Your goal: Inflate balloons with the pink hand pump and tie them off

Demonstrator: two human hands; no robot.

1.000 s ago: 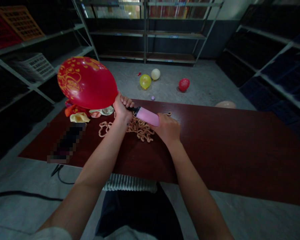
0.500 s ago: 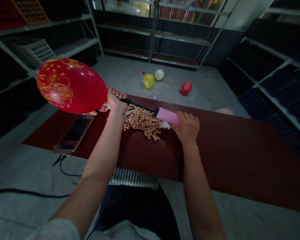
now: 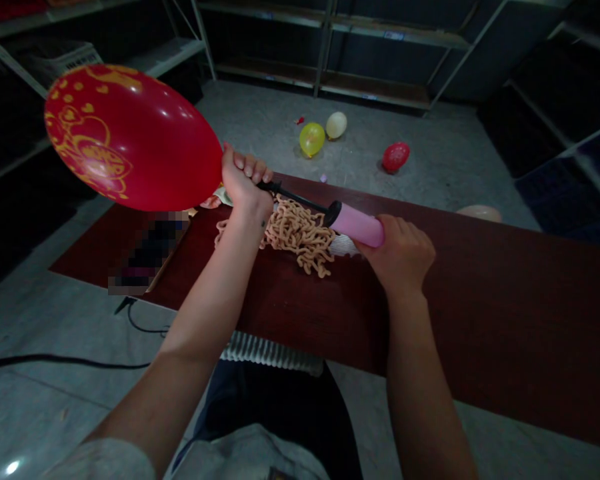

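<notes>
A large red balloon with gold hearts and print is inflated on the tip of a hand pump. My left hand is closed round the balloon's neck and the pump's black nozzle end. My right hand grips the pink pump at its barrel. The black rod between barrel and nozzle is drawn out. Both hands hover above a dark red table, over a tangled pile of tan string.
Several loose balloons lie on the floor beyond the table: a yellow balloon, a cream balloon, a red balloon. A peach balloon peeks over the far edge. Metal shelving lines the walls. A blurred object rests at table left; a cable runs on the floor.
My right hand has pulled the pink barrel away to the right, baring the black rod. The balloon has grown larger and sits higher left in view.
</notes>
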